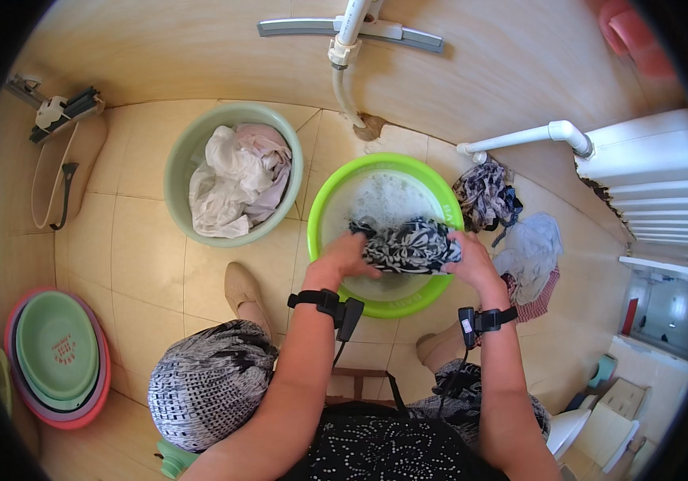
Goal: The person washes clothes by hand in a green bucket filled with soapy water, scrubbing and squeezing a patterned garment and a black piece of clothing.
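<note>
A bunched black-and-white patterned garment (409, 248) stretches between my two hands over the bright green basin (320, 192). Its left end is in the closed fingers of my left hand (347, 256). My right hand (470, 260) grips the other end, near the basin's right rim. Below the cloth lies sudsy, cloudy water (384, 196) with white foam. Whether the garment's underside touches the water, I cannot tell. Dark straps with small devices sit on both my wrists.
A pale green basin (174, 184) with white and pinkish clothes stands to the left. Dark and light clothes (530, 248) lie on the tiles at right, beside a radiator (652, 192). Stacked basins (59, 345) lean at far left. A white pipe (520, 143) runs along the wall.
</note>
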The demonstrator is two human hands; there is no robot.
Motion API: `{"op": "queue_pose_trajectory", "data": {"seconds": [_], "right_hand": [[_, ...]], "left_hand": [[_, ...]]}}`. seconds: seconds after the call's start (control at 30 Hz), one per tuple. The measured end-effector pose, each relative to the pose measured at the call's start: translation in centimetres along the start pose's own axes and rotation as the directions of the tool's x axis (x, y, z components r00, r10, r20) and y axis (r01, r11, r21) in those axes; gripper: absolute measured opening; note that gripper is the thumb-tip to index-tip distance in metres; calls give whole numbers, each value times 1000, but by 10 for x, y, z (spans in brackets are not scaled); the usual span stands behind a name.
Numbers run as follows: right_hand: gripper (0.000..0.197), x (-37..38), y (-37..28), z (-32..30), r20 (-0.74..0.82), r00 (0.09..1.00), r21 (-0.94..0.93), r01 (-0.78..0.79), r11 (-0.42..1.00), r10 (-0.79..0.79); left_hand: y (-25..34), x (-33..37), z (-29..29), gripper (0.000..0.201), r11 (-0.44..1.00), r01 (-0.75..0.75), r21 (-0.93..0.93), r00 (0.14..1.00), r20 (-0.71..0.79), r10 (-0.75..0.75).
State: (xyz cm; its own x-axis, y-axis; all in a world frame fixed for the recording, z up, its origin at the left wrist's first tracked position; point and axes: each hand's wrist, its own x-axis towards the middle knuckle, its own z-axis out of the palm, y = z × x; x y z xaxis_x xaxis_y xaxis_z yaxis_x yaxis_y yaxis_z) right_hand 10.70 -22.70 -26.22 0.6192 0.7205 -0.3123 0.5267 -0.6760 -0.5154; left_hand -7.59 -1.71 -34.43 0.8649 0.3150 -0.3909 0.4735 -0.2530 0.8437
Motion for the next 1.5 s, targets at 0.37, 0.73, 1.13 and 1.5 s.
{"op": "queue_pose_trajectory", "data": {"seconds": [0.37,0.73,1.13,1.5], "right_hand": [[42,46,35,42,231,938,858,-321,401,258],[52,97,20,137,263,923,-175,-242,954,282],[47,50,-90,96,88,971,476,154,866,-221],[36,92,31,115,92,984,88,-158,984,150]], "left_hand": [[-19,28,-16,42,247,290,-925,945,237,-225],[-71,53,59,69,801,395,-450,856,-136,-498],[-24,67,55,29,-396,-13,-918,945,118,-305],[23,57,58,33,177,239,-955,878,135,-458]]}}
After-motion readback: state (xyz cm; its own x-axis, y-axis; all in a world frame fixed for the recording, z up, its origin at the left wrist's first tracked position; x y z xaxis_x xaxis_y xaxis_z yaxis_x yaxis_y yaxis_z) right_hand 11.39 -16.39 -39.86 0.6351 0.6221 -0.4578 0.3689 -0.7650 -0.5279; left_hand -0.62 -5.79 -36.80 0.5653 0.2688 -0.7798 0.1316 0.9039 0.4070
